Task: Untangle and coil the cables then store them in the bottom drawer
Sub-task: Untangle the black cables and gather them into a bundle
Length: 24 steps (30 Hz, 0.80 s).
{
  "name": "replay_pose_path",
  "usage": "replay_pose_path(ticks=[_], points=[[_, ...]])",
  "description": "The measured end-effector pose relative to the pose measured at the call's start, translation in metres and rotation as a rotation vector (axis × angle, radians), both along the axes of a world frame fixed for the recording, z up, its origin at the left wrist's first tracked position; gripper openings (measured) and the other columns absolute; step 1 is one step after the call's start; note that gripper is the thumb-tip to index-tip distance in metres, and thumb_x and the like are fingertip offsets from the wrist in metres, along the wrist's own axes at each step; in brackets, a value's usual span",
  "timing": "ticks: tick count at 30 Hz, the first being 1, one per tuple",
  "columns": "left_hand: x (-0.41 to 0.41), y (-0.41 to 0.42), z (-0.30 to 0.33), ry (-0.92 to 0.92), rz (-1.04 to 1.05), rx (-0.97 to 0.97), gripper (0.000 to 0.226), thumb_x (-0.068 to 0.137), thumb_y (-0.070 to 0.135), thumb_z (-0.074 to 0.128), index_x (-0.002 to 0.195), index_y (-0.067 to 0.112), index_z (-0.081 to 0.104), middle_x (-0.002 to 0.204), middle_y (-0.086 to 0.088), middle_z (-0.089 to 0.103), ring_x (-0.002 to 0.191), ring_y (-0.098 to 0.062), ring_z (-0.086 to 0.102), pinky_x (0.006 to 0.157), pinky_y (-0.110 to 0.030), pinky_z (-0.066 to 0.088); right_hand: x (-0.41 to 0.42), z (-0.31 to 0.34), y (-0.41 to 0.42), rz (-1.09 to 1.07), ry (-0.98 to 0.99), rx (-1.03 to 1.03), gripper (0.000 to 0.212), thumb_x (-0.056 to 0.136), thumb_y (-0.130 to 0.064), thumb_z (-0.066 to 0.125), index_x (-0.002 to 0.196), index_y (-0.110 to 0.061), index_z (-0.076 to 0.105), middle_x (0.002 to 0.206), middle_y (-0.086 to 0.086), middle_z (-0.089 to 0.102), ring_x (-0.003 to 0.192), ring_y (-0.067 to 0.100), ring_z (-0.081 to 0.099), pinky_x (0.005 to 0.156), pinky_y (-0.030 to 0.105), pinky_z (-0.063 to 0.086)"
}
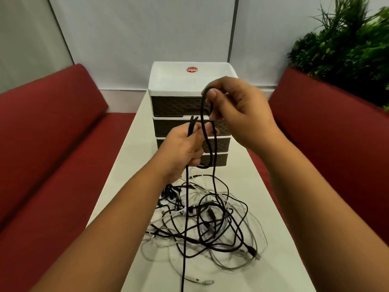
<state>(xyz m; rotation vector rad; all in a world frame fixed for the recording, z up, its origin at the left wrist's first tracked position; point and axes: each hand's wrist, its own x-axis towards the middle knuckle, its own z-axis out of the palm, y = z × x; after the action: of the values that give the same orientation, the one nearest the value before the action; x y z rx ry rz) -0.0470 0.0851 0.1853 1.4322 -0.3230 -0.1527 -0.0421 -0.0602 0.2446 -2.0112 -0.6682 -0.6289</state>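
Black braided cable [213,175] is up in both hands above a narrow white bench [263,186]. Left hand [185,150] has fingers curled round the cable, its end poking up past the thumb, w/ one strand dropping straight down past the near bench edge. Right hand [237,110], higher & just right of the left, pinches the top of a loop betw. thumb & fingers; loop hangs down to the left hand, and a further strand runs down into the cable pile [210,220]. Pile = black & white leads tangled mid-bench, spreading close to the right edge, a white plug end lying near the front edge. Drawer unit [189,114] w/ white frame & dark woven fronts stands at the far end, bottom drawer [217,159] closed, partly hidden by the hands. Bare bench strip lies each side of the unit. Red seats [52,144] flank both long edges; green plant [347,39] far right.
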Motion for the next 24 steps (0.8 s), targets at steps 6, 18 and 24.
replay_pose_path(ticks=[6, 18, 24], points=[[0.004, 0.005, -0.001, -0.026, 0.142, 0.105, 0.016, 0.096, 0.022, 0.06, 0.081, 0.018, 0.06, 0.058, 0.005, 0.033, 0.041, -0.006, 0.025, 0.044, -0.02, 0.025, 0.01, -0.05, -0.012, 0.263, 0.215, 0.488, 0.022, 0.096, -0.012, 0.052, 0.116, -0.017, 0.06, 0.11, 0.003, 0.063, 0.079, 0.016, 0.066, 0.076, 0.034, 0.057], [0.003, 0.029, 0.036, -0.067, 0.195, -0.27, 0.016, 0.098, 0.022, 0.054, 0.084, 0.015, 0.057, 0.045, 0.013, 0.031, 0.038, -0.002, 0.021, 0.037, -0.017, 0.02, 0.004, -0.182, -0.025, 0.004, 0.73, -0.117, 0.01, 0.092, -0.028, 0.065, 0.088, -0.022, 0.072, 0.069, -0.001, 0.064, 0.064, 0.011, 0.056, 0.065, 0.032, 0.048], [0.0, 0.046, 0.048, -0.086, 0.197, -0.369, 0.019, 0.099, 0.023, 0.053, 0.081, 0.016, 0.056, 0.043, 0.013, 0.026, 0.036, -0.001, 0.019, 0.034, -0.015, 0.018, 0.018, -0.137, -0.024, -0.089, 0.574, 0.385, 0.016, 0.091, -0.008, 0.064, 0.085, -0.021, 0.071, 0.07, 0.0, 0.068, 0.068, 0.016, 0.063, 0.077, 0.04, 0.056]])
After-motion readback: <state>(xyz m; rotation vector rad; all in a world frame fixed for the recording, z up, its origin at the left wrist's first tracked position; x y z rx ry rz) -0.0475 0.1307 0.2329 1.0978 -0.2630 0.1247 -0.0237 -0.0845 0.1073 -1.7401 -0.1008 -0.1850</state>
